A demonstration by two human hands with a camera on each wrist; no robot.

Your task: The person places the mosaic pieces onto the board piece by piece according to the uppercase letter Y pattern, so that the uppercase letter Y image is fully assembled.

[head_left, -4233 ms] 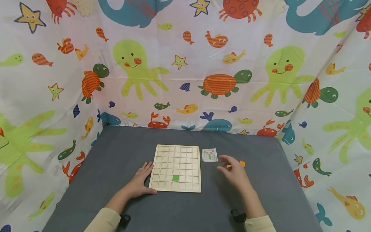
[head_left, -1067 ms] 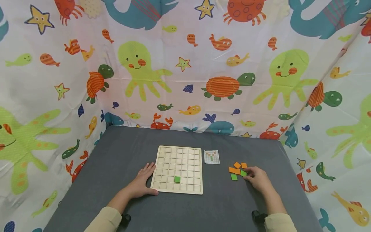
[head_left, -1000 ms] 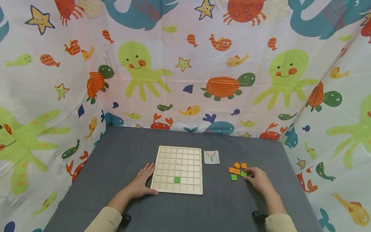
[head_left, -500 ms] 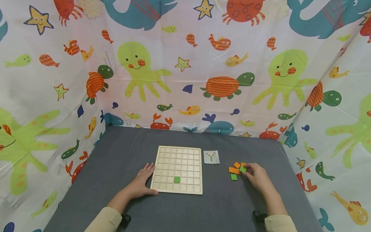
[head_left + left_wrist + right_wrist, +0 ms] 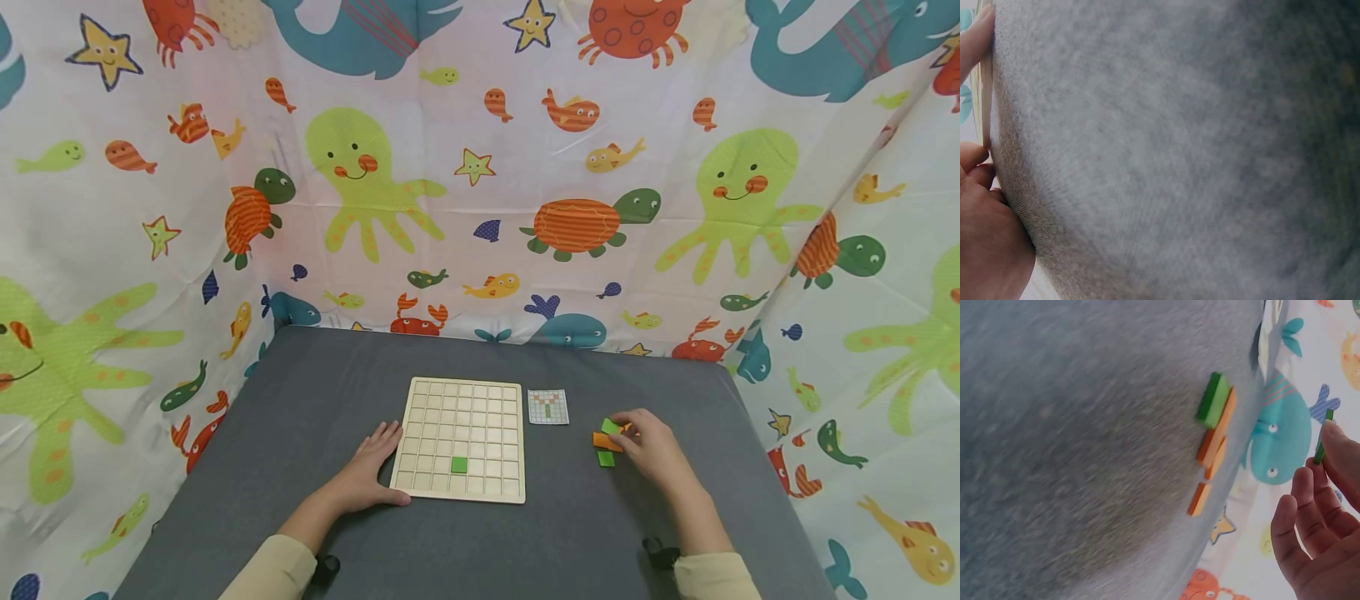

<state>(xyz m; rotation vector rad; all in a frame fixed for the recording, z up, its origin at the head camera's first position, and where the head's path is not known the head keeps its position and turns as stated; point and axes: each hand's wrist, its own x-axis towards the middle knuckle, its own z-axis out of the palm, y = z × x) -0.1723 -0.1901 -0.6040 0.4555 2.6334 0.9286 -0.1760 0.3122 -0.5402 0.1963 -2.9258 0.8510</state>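
My right hand (image 5: 651, 446) pinches a green square tile (image 5: 611, 426) between thumb and fingertips, raised above the table. The right wrist view shows this green tile (image 5: 1324, 439) edge-on, apart from the tabletop. Below lie several orange tiles (image 5: 606, 442), partly hidden by the hand, and another green tile (image 5: 606, 459). My left hand (image 5: 362, 471) rests at the left edge of a wooden grid board (image 5: 486, 483), fingers extended along the side and thumb at the near left corner. One green tile (image 5: 459, 465) sits in a square of the board's lower part.
A small card (image 5: 548, 407) with a coloured grid pattern lies right of the board, between it and the loose tiles. Grey cloth covers the table (image 5: 465, 550). A curtain (image 5: 480, 192) printed with sea animals stands behind and on both sides.
My right hand went from the board side to the loose tiles, picked up the green tile at their right and moved it leftward over the orange ones. The left hand stays by the board.
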